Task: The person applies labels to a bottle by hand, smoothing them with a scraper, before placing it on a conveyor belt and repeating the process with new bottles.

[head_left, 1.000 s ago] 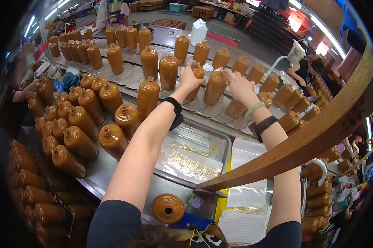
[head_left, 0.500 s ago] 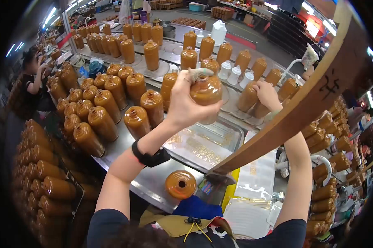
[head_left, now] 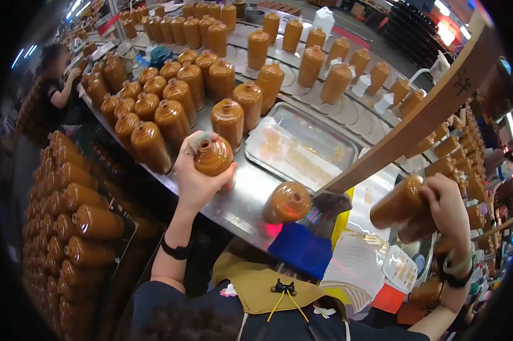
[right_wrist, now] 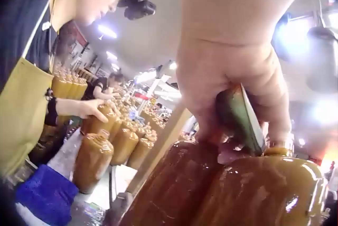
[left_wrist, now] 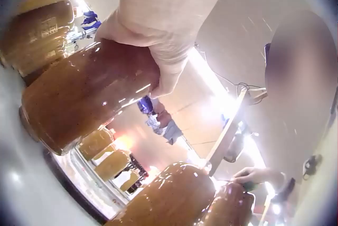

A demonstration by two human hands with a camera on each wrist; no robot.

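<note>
My left hand grips a brown glazed bottle round its shoulder, close to the near edge of the steel table. In the left wrist view that bottle leans, its base right at the tabletop. Off to the right, my right hand holds two more brown bottles by their necks, side by side and tilted. A dark green piece shows among the right fingers in the right wrist view. Between the hands, another brown bottle stands on the table.
Grouped brown bottles fill the table's left side. A metal tray with gold pieces lies in the middle, near a wooden bar slanting upward. Behind runs a conveyor with bottles and white holders. Stacked bottles stand at lower left.
Both hands have left the conveyor. The left hand carried its bottle left and down beside the grouped bottles. The right hand lifted two bottles and brought them toward the near right.
</note>
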